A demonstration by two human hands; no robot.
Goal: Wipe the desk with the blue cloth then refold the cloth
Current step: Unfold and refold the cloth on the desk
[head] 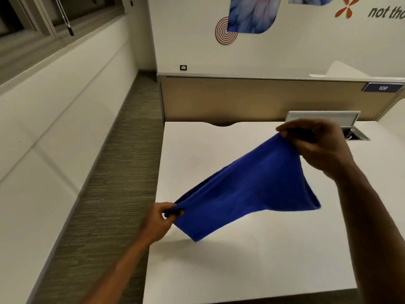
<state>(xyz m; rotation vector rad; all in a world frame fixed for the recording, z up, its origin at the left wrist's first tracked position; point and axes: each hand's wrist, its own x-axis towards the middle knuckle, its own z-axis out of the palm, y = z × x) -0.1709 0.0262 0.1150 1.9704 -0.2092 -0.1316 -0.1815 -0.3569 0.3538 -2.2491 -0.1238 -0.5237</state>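
The blue cloth (247, 189) hangs in the air above the white desk (241, 264), stretched between both hands. My left hand (161, 220) pinches its lower left corner near the desk's left edge. My right hand (317, 143) pinches the upper corner, higher and farther back. The cloth sags below this line, with two loose corners pointing down, and casts a shadow on the desk.
A tan partition (263, 97) stands behind the desk. An open cable box with a raised white lid (324, 117) sits at the desk's back right. Grey carpet floor (114, 172) runs along the left, beside a white wall ledge.
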